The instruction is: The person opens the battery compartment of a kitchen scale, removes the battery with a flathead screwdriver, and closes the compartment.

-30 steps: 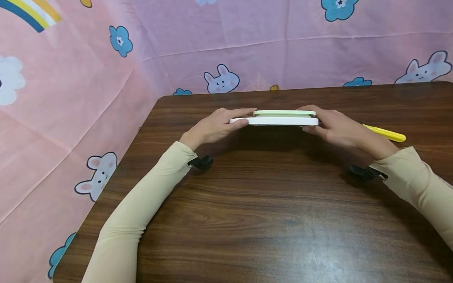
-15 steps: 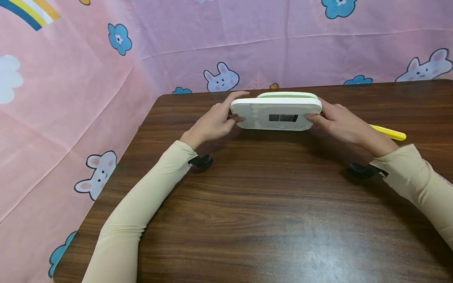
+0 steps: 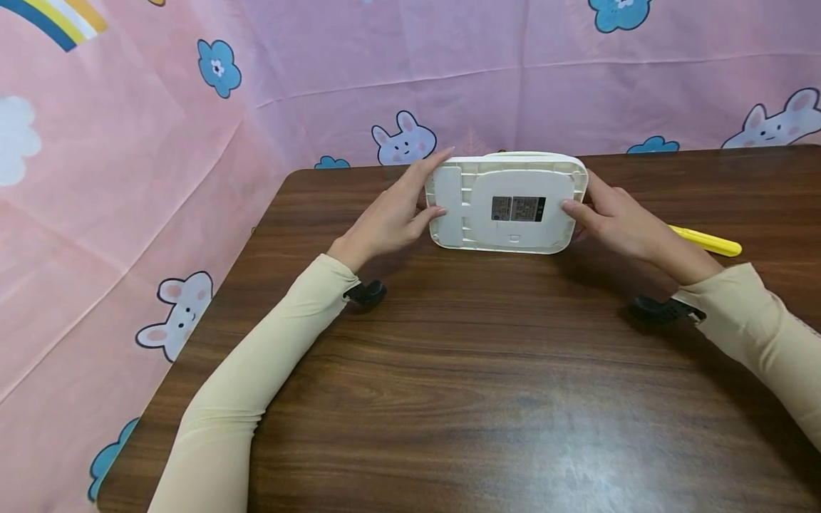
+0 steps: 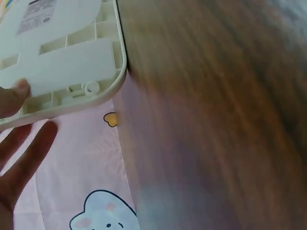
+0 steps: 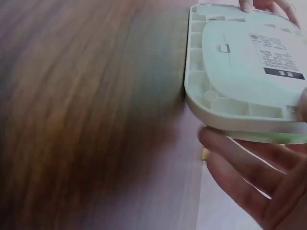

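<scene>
Left hand (image 3: 390,216) and right hand (image 3: 623,222) are gripping the white case (image 3: 513,231), tilted over the table (image 3: 449,356). Right wrist view is showing a green edge (image 5: 261,136) that head view is hiding; yellow handle (image 3: 708,241) is lying on the table, partly covered.

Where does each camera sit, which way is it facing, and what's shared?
Head: on the head, facing forward and down at the table and white device; left hand, right hand and sleeved arms show.
Left wrist: on that wrist, facing one end of the device, cloth beyond; part of the left hand shows.
Right wrist: on that wrist, facing the device's other end; part of the right hand shows, plus left fingers at the top.
Shared: both wrist views show the printed label.
</scene>
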### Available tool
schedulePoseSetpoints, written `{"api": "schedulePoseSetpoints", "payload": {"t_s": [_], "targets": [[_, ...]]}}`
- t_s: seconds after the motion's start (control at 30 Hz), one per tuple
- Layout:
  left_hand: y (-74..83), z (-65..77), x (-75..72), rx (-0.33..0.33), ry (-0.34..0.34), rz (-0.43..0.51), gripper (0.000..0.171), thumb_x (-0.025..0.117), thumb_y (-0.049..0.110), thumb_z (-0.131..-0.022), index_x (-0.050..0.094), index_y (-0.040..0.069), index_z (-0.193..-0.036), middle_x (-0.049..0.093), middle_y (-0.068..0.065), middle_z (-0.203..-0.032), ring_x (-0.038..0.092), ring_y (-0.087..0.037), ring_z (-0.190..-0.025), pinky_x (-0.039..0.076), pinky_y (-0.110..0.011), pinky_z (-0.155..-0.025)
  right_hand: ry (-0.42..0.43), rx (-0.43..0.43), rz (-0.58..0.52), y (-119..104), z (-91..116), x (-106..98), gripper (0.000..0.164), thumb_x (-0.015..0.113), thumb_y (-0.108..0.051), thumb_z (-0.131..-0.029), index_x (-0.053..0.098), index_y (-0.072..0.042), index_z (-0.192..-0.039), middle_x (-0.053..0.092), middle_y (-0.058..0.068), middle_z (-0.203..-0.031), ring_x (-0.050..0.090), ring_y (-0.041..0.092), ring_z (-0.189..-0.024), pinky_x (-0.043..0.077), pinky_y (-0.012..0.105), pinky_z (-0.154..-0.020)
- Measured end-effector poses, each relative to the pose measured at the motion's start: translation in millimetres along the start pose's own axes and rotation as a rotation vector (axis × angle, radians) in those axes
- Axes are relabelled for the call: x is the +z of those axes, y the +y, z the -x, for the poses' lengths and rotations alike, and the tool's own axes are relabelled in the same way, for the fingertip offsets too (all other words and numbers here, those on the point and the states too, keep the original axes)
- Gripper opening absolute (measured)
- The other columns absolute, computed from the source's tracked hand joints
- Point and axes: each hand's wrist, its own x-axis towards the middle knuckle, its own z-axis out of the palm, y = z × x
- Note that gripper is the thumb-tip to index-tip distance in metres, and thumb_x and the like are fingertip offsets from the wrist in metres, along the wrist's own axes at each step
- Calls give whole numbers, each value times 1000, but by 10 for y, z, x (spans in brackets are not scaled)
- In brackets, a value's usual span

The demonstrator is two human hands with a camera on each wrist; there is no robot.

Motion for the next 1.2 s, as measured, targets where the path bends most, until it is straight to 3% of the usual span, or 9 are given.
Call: {"api": "schedulePoseSetpoints", "payload": {"t_s": [0.17,0.33,0.43,0.7,0.87,0.93,1.03,1.1,1.2], "targets": [[38,-31,47,26,8,-165,108,80,29,-96,4,22,-172,17,-6,-170,31,-23,-151,56,-37,-79,88,-124,57,40,-8,22,96,67,-5,-102,4,-26,-171,52,23,-149,65,44,-118,51,13,-87],[61,-28,107,7,-10,-191,123,90,27,-86,2,22,-172,2,-4,-175,16,-25,-161,57,-40,-100,128,-256,71,47,-43,48,121,74,17,-87,-4,-21,-172,42,26,-156,61,41,-117,42,2,-87],[73,-24,131,-24,-21,-187,131,94,28,-81,0,26,-172,-7,-1,-177,10,-26,-163,55,-40,-103,127,-280,61,52,-50,53,120,74,18,-86,-4,-14,-171,41,27,-157,60,42,-120,41,3,-91],[80,-38,147,-78,-99,-166,139,94,35,-81,-11,28,-171,-14,-2,-176,6,-28,-164,57,-41,-100,42,-114,-135,-28,-30,-7,99,58,9,-102,3,-34,-171,38,22,-164,53,43,-138,48,3,-86],[70,-37,148,-96,-143,-112,139,95,36,-80,-11,35,-170,-11,-2,-175,27,-30,-156,58,-39,-94,45,-143,-111,-10,-25,-11,97,56,10,-102,2,-30,-172,33,24,-166,50,44,-140,46,2,-85],[72,-38,141,-100,-143,-94,136,95,36,-80,-8,38,-170,-11,-1,-175,29,-30,-154,58,-39,-93,63,-217,-31,12,-31,-8,99,62,11,-99,4,-23,-172,26,24,-170,41,44,-148,45,10,-103],[72,-34,129,-118,-163,-78,135,94,37,-81,-8,40,-170,-14,0,-176,15,-28,-162,54,-42,-106,72,-306,87,42,-34,4,105,73,9,-93,7,-15,-172,9,17,-177,21,43,-160,38,40,-124],[68,-24,120,-131,-188,-73,133,92,39,-83,-8,39,-170,-17,1,-176,4,-26,-165,47,-44,-116,51,-322,136,55,-32,14,112,80,6,-88,8,-12,-171,-3,13,-179,9,43,-164,30,63,-123],[61,-18,116,-145,-239,-61,127,89,40,-86,-6,38,-170,-18,1,-177,-2,-25,-166,35,-50,-126,-21,-235,129,71,-15,24,117,84,-1,-87,5,-16,-172,-13,7,-179,5,43,-164,31,75,-114]]}}
